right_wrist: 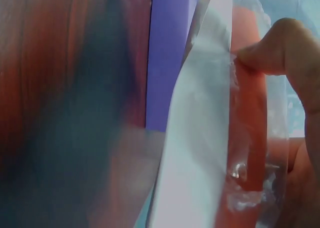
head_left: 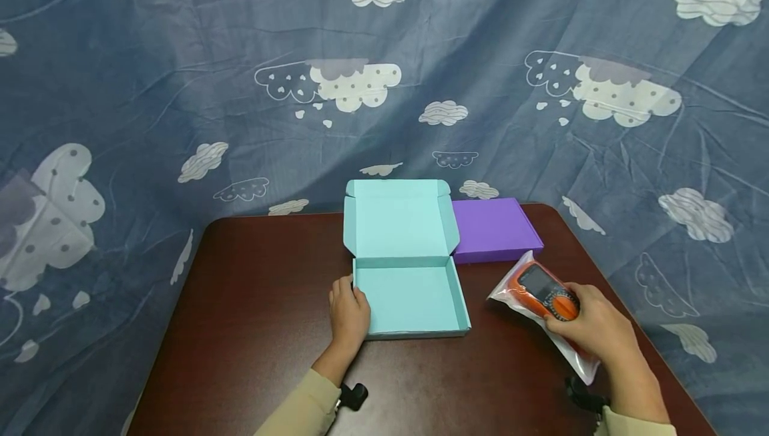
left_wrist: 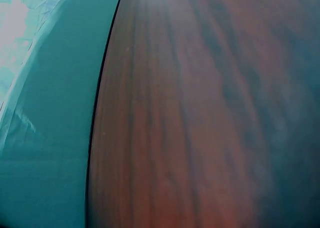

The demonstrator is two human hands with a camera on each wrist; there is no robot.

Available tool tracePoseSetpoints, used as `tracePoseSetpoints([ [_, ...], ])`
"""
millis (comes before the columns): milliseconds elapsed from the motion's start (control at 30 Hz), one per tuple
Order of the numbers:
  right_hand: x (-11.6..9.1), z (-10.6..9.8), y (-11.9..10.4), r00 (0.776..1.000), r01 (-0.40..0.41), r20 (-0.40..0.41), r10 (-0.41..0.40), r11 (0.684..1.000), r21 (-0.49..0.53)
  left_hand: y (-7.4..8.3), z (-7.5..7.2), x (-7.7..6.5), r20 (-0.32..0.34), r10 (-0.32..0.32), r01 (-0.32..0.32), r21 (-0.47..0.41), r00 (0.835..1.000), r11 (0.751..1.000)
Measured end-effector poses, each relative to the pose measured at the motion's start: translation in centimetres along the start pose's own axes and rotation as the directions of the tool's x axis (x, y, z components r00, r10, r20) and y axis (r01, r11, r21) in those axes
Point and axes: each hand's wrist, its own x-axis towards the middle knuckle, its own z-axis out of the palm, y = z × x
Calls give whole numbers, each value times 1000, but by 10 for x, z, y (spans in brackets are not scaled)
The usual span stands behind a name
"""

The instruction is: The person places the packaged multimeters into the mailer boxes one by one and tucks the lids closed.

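A light turquoise cardboard box [head_left: 414, 299] stands on the table with its lid [head_left: 396, 219] folded back. My left hand [head_left: 350, 312] holds the box's left wall, thumb near the rim and fingers along the outside. The left wrist view shows the box's outer side [left_wrist: 55, 118], with the hand out of that frame. Off to the right, my right hand [head_left: 597, 319] grips an orange multimeter [head_left: 535, 286] in a clear plastic bag, its screen and dial facing up. From the right wrist, the thumb [right_wrist: 272, 53] presses on the bag [right_wrist: 200, 123] over the orange casing.
A closed purple box [head_left: 495, 229] lies behind and to the right of the turquoise one, partly behind its raised lid. The dark brown wooden table [head_left: 258, 302] ends at a blue cloth backdrop [head_left: 240, 89] with cloud prints.
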Motion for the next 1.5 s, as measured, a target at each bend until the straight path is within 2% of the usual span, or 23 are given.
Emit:
tracePoseSetpoints([
  [400,11,2,-49,995,98,16,-98,995,31,0,-6,10,0,6,-6,-4,1000,1000],
  [900,36,17,-101,971,234,41,-237,969,78,-3,-11,19,15,-3,3,11,1000,1000],
  [1100,47,21,-120,955,286,57,-291,955,73,-5,-13,24,21,4,-4,5,1000,1000],
  [1300,72,18,-128,932,344,96,-350,936,72,3,-4,30,22,-35,35,9,999,999],
  [1500,95,17,-134,903,402,137,-408,913,70,11,5,36,-6,-52,52,12,999,999],
])
